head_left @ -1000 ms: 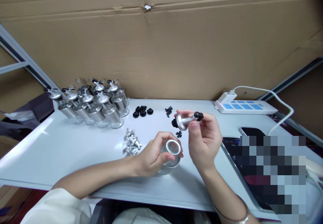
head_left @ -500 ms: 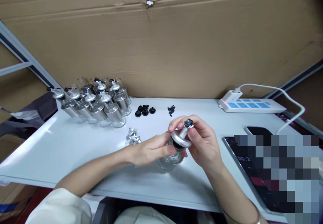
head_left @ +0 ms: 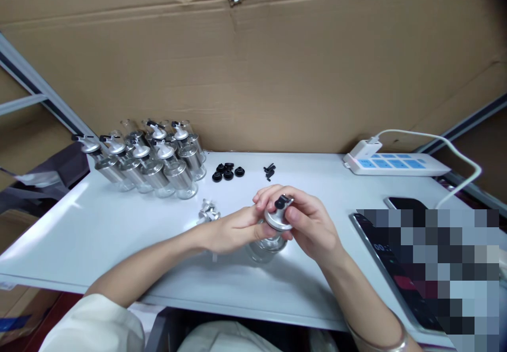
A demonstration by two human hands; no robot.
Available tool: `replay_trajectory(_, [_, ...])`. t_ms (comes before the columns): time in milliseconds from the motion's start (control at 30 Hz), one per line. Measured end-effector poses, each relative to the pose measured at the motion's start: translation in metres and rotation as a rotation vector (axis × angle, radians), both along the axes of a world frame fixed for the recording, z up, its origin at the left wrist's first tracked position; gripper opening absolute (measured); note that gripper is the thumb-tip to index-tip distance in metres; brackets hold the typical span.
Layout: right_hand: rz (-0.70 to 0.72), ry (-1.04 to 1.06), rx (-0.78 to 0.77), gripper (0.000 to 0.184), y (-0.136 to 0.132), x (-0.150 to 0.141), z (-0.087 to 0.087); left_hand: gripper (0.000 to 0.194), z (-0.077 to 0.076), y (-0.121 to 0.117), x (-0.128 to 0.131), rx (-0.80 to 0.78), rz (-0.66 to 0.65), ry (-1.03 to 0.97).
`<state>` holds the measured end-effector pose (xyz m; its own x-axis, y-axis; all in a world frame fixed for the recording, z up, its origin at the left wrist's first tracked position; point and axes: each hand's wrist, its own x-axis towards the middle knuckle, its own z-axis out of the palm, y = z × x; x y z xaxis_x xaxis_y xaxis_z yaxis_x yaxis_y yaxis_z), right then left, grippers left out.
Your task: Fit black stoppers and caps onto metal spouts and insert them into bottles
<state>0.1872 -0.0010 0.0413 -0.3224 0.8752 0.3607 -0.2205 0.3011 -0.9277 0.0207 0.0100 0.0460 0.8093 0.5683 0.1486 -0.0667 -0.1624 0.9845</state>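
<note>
In front of me a glass bottle (head_left: 262, 251) stands near the table's front edge, slightly tilted. My left hand (head_left: 232, 231) is closed around its neck, the thumb lying across the front. A silver pourer spout (head_left: 278, 219) with a black flip tip sits at the mouth of the bottle. The fingers and thumb of my right hand (head_left: 317, 225) grip this spout from the right and behind. The spout's lower part is hidden by its silver collar and my fingers. Loose silver spout parts (head_left: 208, 212) lie just behind my left wrist.
Several finished-looking bottles with spouts (head_left: 152, 167) stand at the back left. Black rubber stoppers (head_left: 227, 172) and small black pieces (head_left: 270, 171) lie at the back middle. A power strip (head_left: 400, 166) with a white cable and two phones (head_left: 396, 267) are on the right.
The spout has gone down and slightly left against the bottle, with my right hand on it. The black stopper under its collar showed before and is now out of sight.
</note>
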Motion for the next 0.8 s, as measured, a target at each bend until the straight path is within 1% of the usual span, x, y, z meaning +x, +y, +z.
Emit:
replay_trajectory(100, [0.018, 0.019, -0.038, 0.034, 0.002, 0.001, 0.000, 0.053, 0.000, 0.001, 0.000, 0.007, -0.012, 0.017])
replay_trajectory(233, [0.103, 0.037, -0.021, 0.026, 0.007, 0.005, -0.002, 0.055, 0.000, 0.001, -0.001, 0.005, -0.035, 0.036])
replay_trajectory(400, [0.132, 0.022, -0.031, 0.028, 0.011, 0.008, -0.003, 0.063, 0.001, 0.000, -0.001, 0.037, -0.033, 0.068])
replay_trajectory(600, [0.266, 0.125, -0.013, 0.016, 0.014, 0.009, -0.003, 0.064, -0.001, 0.001, -0.001, 0.031, -0.054, 0.075])
replay_trajectory(733, [0.310, 0.126, 0.009, 0.009, 0.016, 0.012, -0.003, 0.059, -0.004, 0.003, -0.004, 0.118, -0.068, 0.085])
replay_trajectory(800, [0.327, 0.127, 0.026, 0.008, 0.017, 0.012, -0.004, 0.063, -0.006, 0.002, -0.005, 0.124, -0.071, 0.065])
